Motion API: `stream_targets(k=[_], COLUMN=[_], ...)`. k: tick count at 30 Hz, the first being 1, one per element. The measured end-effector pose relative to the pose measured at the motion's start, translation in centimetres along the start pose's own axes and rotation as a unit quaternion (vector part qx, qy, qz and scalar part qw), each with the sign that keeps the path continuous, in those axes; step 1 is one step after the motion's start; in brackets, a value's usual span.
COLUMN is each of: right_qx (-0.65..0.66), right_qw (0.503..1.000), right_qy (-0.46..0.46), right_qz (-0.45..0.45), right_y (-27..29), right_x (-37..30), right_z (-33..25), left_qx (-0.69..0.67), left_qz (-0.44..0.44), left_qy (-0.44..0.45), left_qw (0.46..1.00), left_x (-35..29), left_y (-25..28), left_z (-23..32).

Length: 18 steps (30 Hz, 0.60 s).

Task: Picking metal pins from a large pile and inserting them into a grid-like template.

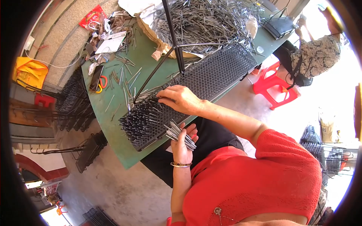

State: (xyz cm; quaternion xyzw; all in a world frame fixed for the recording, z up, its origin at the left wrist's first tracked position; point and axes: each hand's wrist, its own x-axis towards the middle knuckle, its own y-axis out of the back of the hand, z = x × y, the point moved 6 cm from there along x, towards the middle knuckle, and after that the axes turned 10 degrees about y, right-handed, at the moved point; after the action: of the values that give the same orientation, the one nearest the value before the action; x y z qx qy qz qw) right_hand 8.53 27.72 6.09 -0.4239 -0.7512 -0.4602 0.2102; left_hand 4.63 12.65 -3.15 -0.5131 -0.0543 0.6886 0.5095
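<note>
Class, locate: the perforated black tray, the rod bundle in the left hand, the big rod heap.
Perforated black tray (215,77): head view, bare stretch of its top.
Rod bundle (174,132): head view, its upper-left part.
Rod heap (205,23): head view, middle of its surface.

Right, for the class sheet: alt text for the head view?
A person's left hand holds a bunch of thin grey rods; the right hand is over a black perforated rack, partly filled with more rods, on a green table.

The green table (117,142) bears a perforated black tray (222,71), loose grey rods (135,75), a dark phone (96,78) and scissors (101,86)
</note>
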Motion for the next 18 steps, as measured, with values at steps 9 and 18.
stream_targets(k=[9, 18], right_qx=[0.021, -0.024], right_qw=[1.000, 0.997], right_qy=[0.013, 0.067], right_qz=[-0.019, 0.007], right_y=[-0.25, 0.31], right_x=[0.31, 0.35], right_z=[-0.38, -0.87], left_qx=[0.018, 0.015], left_qz=[-0.006, -0.015], left_qy=[0.005, -0.004], left_qw=[1.000, 1.000], left_x=[-0.01, 0.17], left_y=[0.27, 0.22], left_z=[-0.14, -0.10])
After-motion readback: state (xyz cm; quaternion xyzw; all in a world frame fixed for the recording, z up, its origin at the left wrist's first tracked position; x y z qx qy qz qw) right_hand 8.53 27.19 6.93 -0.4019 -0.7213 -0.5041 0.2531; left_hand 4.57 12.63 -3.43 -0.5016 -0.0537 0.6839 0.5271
